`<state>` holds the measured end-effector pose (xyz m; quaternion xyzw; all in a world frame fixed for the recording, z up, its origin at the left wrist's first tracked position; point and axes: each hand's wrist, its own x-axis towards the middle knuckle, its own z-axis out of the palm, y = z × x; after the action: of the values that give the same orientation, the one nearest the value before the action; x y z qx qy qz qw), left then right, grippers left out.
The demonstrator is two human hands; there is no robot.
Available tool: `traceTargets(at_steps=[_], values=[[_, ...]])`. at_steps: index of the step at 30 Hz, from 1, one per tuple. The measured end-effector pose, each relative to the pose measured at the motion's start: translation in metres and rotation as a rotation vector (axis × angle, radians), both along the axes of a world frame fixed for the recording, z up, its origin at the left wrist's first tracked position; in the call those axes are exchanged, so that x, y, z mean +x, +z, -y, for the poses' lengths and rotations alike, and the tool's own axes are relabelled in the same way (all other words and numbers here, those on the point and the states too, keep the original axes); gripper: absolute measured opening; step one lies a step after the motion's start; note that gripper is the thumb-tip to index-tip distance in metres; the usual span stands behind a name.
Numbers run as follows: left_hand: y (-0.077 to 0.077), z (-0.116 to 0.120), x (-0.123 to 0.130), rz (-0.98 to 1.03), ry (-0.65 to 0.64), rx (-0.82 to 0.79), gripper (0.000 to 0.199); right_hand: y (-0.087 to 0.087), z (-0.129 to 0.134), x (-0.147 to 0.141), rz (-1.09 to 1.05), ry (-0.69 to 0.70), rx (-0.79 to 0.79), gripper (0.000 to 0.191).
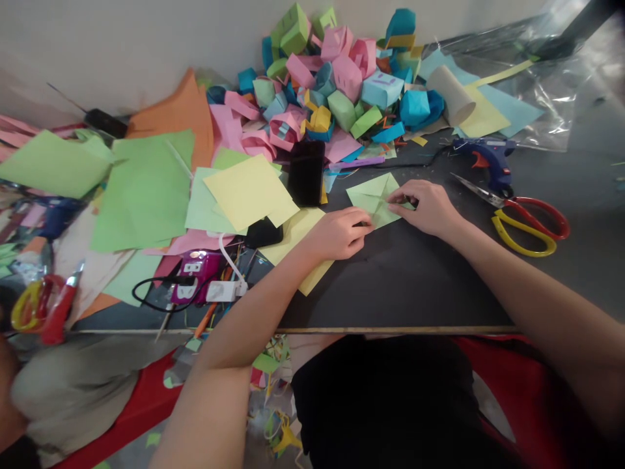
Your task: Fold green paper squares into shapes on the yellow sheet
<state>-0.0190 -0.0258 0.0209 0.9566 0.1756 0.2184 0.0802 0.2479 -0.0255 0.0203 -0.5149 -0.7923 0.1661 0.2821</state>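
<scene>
A light green sheet of paper (374, 192) with crease lines lies on the dark table, its corners folded toward the middle. My left hand (342, 232) is at its lower left edge, fingers curled and pressed down on the paper. At its right side my right hand (424, 203) pinches the paper's edge between thumb and fingers. Yellow paper (317, 277) lies partly under my left forearm. Left of the folded sheet is a black phone (306, 172). Scissors (525, 218) with red and yellow handles lie to the right of my right hand.
A heap of folded paper pieces (336, 78) stands along the wall. A blue glue gun (493, 159) and a cardboard tube (452, 96) are at the right. Leftward lie green sheets (144, 189), a purple power strip (195, 277) with cords and more scissors (34, 303). Another person's leg (83, 384) shows lower left.
</scene>
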Motion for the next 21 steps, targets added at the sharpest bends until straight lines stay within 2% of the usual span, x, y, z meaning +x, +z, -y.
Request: traceTargets(at_steps=[4,9,13,17,21], values=[[0.001,0.006,0.005,0.013,0.014,-0.002,0.028,0.0,-0.003,0.004,0.02,0.03,-0.018,0.021],[0.002,0.014,0.015,-0.028,0.093,0.061,0.033,0.004,-0.011,0.027,0.05,0.178,-0.075,0.037],[0.0,0.014,0.017,-0.012,0.108,0.081,0.034,0.014,-0.014,0.044,-0.017,0.151,-0.18,0.044],[-0.001,0.014,0.015,0.006,0.122,0.086,0.034,0.024,-0.014,0.048,-0.106,0.14,-0.321,0.048],[-0.001,0.014,0.015,0.022,0.132,0.123,0.035,0.024,-0.015,0.048,-0.136,0.126,-0.361,0.048]])
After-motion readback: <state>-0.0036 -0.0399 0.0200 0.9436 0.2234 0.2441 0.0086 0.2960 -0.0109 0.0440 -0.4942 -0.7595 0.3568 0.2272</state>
